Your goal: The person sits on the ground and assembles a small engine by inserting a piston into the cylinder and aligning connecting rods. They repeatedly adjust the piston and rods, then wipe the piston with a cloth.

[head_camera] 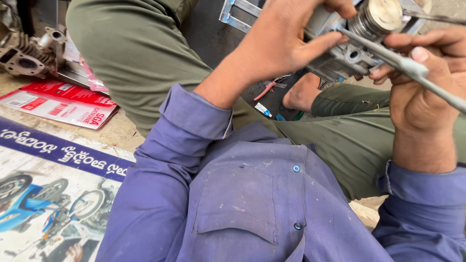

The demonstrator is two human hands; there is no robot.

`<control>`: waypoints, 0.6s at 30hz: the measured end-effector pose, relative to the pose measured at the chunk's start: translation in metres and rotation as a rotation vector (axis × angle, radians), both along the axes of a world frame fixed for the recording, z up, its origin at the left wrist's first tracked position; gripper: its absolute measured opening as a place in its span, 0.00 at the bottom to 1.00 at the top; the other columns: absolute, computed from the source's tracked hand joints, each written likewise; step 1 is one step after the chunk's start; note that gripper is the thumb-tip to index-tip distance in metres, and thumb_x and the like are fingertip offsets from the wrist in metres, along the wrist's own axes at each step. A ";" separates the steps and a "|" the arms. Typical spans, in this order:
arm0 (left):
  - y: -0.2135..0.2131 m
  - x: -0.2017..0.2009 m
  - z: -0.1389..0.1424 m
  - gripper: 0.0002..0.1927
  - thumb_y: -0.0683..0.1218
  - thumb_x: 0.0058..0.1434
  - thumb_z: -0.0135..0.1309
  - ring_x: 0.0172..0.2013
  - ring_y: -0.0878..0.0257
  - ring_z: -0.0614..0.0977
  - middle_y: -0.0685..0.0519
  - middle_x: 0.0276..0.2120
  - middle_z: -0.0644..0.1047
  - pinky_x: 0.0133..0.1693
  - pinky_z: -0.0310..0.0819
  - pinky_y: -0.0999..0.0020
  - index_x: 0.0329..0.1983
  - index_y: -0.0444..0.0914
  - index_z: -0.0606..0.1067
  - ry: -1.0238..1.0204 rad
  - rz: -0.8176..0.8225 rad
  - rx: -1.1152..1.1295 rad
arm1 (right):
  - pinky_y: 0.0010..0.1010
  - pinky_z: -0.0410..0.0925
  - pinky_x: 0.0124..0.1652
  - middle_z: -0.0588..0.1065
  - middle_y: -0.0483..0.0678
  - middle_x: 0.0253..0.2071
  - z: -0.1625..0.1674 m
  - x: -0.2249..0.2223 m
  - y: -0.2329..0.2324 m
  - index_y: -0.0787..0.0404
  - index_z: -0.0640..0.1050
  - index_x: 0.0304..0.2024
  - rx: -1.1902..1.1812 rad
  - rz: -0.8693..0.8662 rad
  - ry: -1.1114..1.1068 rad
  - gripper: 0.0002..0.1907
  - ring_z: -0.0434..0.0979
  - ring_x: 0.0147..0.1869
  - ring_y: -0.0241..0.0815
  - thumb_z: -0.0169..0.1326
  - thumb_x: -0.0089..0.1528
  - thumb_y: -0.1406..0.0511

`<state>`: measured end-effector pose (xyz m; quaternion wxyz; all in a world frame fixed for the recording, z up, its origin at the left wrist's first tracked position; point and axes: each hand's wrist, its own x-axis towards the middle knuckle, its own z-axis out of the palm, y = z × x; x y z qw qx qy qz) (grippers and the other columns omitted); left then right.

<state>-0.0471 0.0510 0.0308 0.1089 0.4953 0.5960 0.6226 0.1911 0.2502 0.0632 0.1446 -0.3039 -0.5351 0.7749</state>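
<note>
My left hand is shut on a grey metal engine part held up over my lap, thumb lying across its side. A round ribbed piston sticks out of the part's top. In my right hand I grip a long grey metal rod tool. The rod runs slantwise from the lower right, and its far end rests against the engine part just below the piston. Both sleeves are blue, over green trousers.
A finned engine cylinder lies at the upper left beside a red flat package. A printed poster with motorbikes covers the floor at the left. Red-handled pliers and a small tube lie on dark ground near my bare foot.
</note>
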 end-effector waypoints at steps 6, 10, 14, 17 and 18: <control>0.006 -0.001 0.004 0.17 0.46 0.63 0.67 0.47 0.55 0.82 0.54 0.44 0.80 0.49 0.73 0.59 0.50 0.40 0.73 -0.087 -0.049 -0.046 | 0.42 0.75 0.38 0.76 0.72 0.51 -0.003 0.013 0.005 0.70 0.67 0.51 0.034 -0.006 0.008 0.06 0.80 0.39 0.62 0.51 0.77 0.73; 0.008 -0.003 0.005 0.18 0.46 0.65 0.67 0.50 0.56 0.83 0.55 0.47 0.79 0.52 0.75 0.60 0.53 0.41 0.73 -0.153 -0.082 -0.036 | 0.43 0.76 0.38 0.76 0.72 0.52 0.000 0.014 0.005 0.70 0.68 0.50 0.048 -0.004 0.017 0.07 0.81 0.39 0.62 0.53 0.77 0.72; 0.010 -0.001 0.005 0.19 0.45 0.64 0.69 0.51 0.56 0.82 0.54 0.48 0.80 0.53 0.75 0.60 0.53 0.40 0.73 -0.094 -0.051 -0.054 | 0.42 0.76 0.36 0.77 0.75 0.54 0.004 0.010 0.004 0.70 0.68 0.50 0.049 -0.003 0.046 0.08 0.81 0.37 0.61 0.54 0.76 0.72; 0.010 0.001 0.005 0.20 0.45 0.66 0.69 0.52 0.57 0.82 0.53 0.51 0.79 0.55 0.77 0.63 0.57 0.41 0.73 -0.090 -0.055 -0.037 | 0.42 0.77 0.35 0.77 0.75 0.53 0.007 0.006 0.002 0.70 0.69 0.51 0.065 0.019 0.057 0.09 0.81 0.37 0.59 0.55 0.76 0.71; 0.009 0.002 0.004 0.20 0.44 0.66 0.69 0.52 0.57 0.83 0.53 0.51 0.79 0.54 0.77 0.65 0.57 0.40 0.74 -0.095 -0.064 -0.043 | 0.41 0.77 0.36 0.77 0.75 0.53 0.008 0.005 0.000 0.71 0.69 0.52 0.062 0.016 0.062 0.09 0.82 0.36 0.58 0.55 0.75 0.72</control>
